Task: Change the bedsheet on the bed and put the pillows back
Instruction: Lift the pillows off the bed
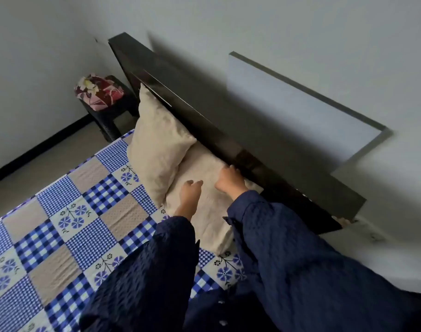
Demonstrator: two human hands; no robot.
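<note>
We are leaning over a bed point(68, 259) that is wearing a patchwork bedsheet of blue checks, beige squares and blue flower panels point(48, 226), spread flat up to the head edge. A dark, glossy wooden headboard point(204, 125) is running along that edge against a pale wall. Two beige fabric pillows are sitting at the head edge: the standing beige pillow point(156, 144) is leaning upright against the headboard toward the far corner, and the flat beige pillow point(204, 212) is lying just beside it, touching it, with its long side against the headboard. Our two dark blue textured sleeves point(288, 248) are reaching in over the near edge. Our right hand point(228, 179) is pressing on the flat pillow next to the headboard, its grip curled into a loose fist; we cannot tell whether it is pinching any cloth. Our left hand point(190, 190) is hovering over the same pillow, its grip narrow and holding nothing. Beyond the far corner, a folded red floral cloth point(98, 92) is resting on a small dark stool point(108, 116).
</note>
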